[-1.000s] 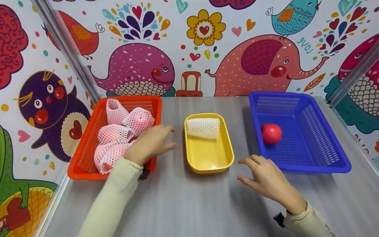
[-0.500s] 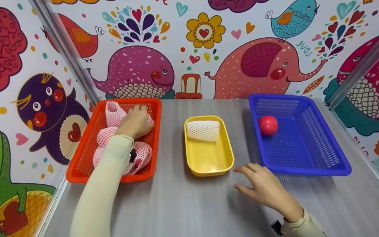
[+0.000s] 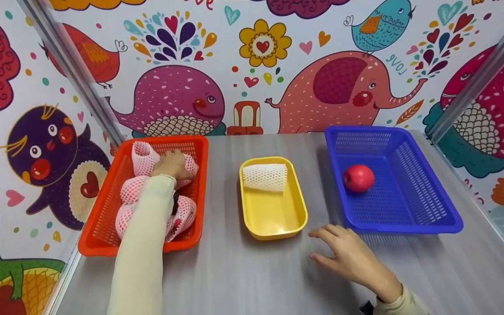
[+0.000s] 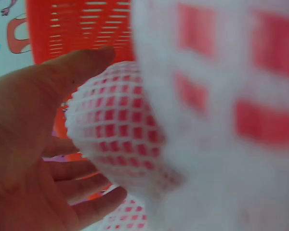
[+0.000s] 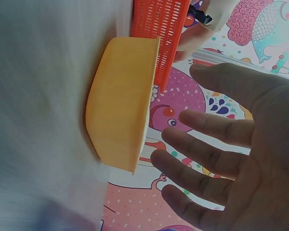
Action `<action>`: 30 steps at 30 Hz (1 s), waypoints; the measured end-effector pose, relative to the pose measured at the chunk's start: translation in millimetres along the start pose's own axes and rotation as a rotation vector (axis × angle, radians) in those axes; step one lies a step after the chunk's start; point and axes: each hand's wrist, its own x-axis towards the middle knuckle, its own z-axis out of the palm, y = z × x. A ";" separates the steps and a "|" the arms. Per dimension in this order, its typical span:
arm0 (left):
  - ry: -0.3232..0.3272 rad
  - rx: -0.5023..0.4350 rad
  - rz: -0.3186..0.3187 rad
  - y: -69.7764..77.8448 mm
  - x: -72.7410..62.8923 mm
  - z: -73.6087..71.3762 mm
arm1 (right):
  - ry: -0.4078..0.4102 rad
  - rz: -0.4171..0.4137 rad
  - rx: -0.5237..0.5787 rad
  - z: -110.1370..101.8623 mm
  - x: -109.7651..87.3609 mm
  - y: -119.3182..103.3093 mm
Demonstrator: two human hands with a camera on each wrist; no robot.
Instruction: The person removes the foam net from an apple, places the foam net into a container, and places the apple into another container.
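Note:
My left hand (image 3: 171, 165) is inside the red basket (image 3: 204, 192), at its far end. In the left wrist view, the thumb lies along one side of an apple in a white foam net (image 4: 118, 115), and the fingers curl round the other side. Several more net-wrapped apples (image 3: 134, 190) lie around it, partly hidden by the sleeve. One net stands close to the wrist camera and is blurred. My right hand (image 3: 350, 256) hovers over the table with fingers spread, holding nothing, near the yellow tray (image 3: 274, 218). A bare red apple (image 3: 359, 178) sits in the blue basket (image 3: 405, 218).
An unfilled white foam net (image 3: 265, 177) lies at the far end of the yellow tray. The three containers stand in a row on a grey table (image 3: 230, 280). Walls with cartoon animals (image 3: 330, 96) enclose the back and sides.
My left hand has moved from the red basket's right side to its far end, onto a netted apple. The bare apple has rolled slightly in the blue basket. The right hand has barely moved.

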 end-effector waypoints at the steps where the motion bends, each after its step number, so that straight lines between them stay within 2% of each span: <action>1: -0.007 0.001 -0.008 -1.5 1.4 1.6 | -0.005 0.003 0.001 0.8 -0.5 -0.1; 6: -0.014 0.035 -0.031 -4.8 6.1 2.5 | -0.039 0.010 0.024 4.3 -2.5 -1.0; 9: -0.011 0.070 -0.029 -0.6 6.8 -0.6 | -0.055 0.016 0.034 5.1 -3.4 -0.9; 12: -0.041 0.073 -0.045 4.4 6.7 -2.3 | -0.063 0.021 0.039 5.6 -4.0 -0.1; 15: -0.087 0.027 -0.084 6.9 7.0 -1.8 | -0.064 0.024 0.042 6.8 -4.2 1.3; 18: -0.099 -0.011 -0.097 6.1 6.3 -1.5 | -0.064 0.021 0.051 6.8 -4.8 1.8; 24: -0.038 -0.030 -0.046 0.5 8.7 -2.3 | -0.087 0.025 0.083 5.1 -6.3 3.4; 26: -0.036 -0.082 -0.053 0.9 4.5 -3.9 | -0.087 0.023 0.086 4.0 -6.6 2.9; 30: -0.042 -0.115 -0.057 11.3 -5.6 -16.1 | -0.056 0.007 0.070 0.8 -5.0 3.1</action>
